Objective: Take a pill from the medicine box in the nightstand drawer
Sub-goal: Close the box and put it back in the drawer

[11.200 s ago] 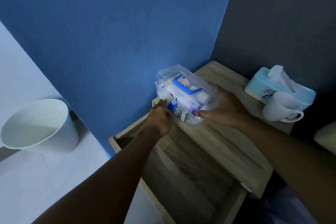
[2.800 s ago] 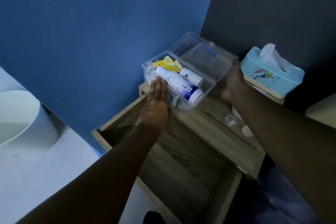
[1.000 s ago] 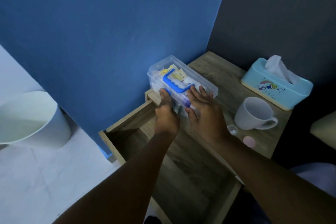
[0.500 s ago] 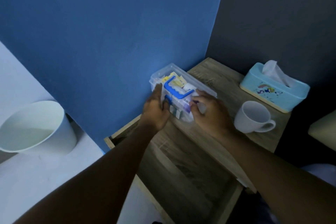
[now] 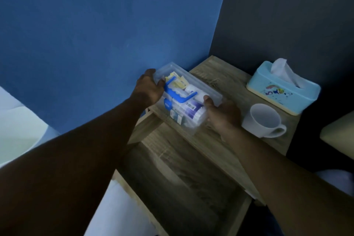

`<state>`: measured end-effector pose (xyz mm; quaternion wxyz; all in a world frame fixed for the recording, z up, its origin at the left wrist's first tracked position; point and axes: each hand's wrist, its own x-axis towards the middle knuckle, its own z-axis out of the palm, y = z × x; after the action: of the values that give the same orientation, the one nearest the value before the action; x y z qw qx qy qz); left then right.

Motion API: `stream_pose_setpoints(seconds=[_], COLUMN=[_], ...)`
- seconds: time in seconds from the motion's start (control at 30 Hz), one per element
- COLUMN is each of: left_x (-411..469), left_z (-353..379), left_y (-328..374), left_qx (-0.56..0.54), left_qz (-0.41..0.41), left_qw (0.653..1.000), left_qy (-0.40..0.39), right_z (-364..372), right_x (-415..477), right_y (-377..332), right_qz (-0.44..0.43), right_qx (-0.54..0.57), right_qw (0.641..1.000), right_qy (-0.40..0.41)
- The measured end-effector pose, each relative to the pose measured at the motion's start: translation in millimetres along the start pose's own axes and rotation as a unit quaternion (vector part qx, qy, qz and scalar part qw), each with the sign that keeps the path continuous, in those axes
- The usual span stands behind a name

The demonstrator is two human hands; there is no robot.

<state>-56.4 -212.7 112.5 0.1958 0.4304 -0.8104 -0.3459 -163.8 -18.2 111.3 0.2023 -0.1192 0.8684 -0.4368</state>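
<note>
Below both forearms the nightstand drawer (image 5: 183, 184) stands open, nothing visible in it. Beyond it, the right hand (image 5: 223, 115) cups the near end of the medicine box (image 5: 188, 99), fingers curled under its corner; the left hand (image 5: 148, 88) clasps the far end, thumb over the lid. The box sits tilted between the palms, over the nightstand's edge. Thin clear plastic looks light, smooth and somewhat flexible, its contents loose; holding both ends, or the blue handle (image 5: 178, 94), seems safest.
</note>
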Motion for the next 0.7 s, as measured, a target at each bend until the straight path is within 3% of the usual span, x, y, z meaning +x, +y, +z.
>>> stream_pose_setpoints(seconds=[0.2, 0.43, 0.7], left_x=[-11.4, -63.0, -131.5], left_z=[-14.3, -47.9, -73.3], left_y=[-3.1, 2.1, 0.7], left_qx=[-0.019, -0.068, -0.068], left_qz=[-0.052, -0.116, -0.118], left_qw=[0.998, 0.991, 0.990], left_qy=[0.011, 0.022, 0.022], right_z=[-9.5, -19.2, -26.2], right_x=[-6.0, -58.5, -143.4], right_y=[-8.6, 11.8, 44.3], right_qz=[0.077, 0.081, 0.072], right_qx=[0.126, 0.192, 0.248], right_qw=[0.988, 0.977, 0.965], right_qy=[-0.035, -0.054, -0.041])
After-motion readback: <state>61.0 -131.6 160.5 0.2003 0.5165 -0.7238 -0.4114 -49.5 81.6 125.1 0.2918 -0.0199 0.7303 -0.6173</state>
